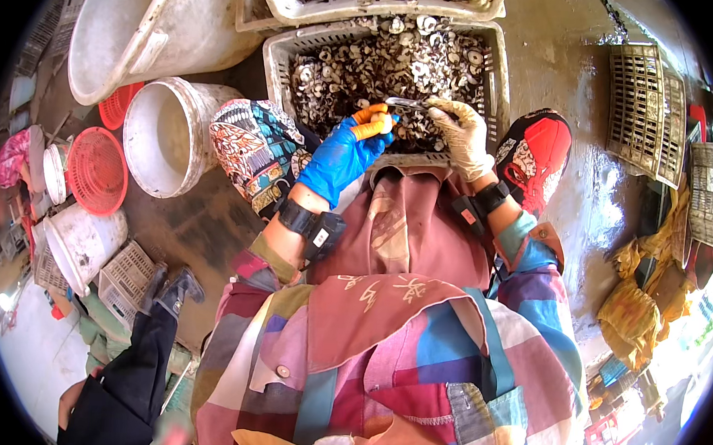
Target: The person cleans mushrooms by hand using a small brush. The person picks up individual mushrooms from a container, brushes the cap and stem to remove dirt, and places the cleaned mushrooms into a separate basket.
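Note:
My left hand [351, 153], in a blue glove with orange finger covers, pinches a small pale round piece [383, 122], perhaps a mushroom or shellfish; its kind is unclear. Close beside it, my right hand [463, 134], in a whitish glove, grips a small metal tool [406, 103], whose tip reaches towards the left fingers. Whether the tool is a knife or scissors I cannot tell. Both hands are above the near side of a whitish plastic crate [500, 79] filled with many dark and pale pieces [340, 70] of the same sort.
A second filled crate [368, 5] adjoins the far side. At left stand a white bucket [176, 137], a large pale tub [166, 37] and red baskets [98, 171]. Slatted crates [636, 110] stand at right. Another person's dark-clothed leg [138, 350] shows at lower left.

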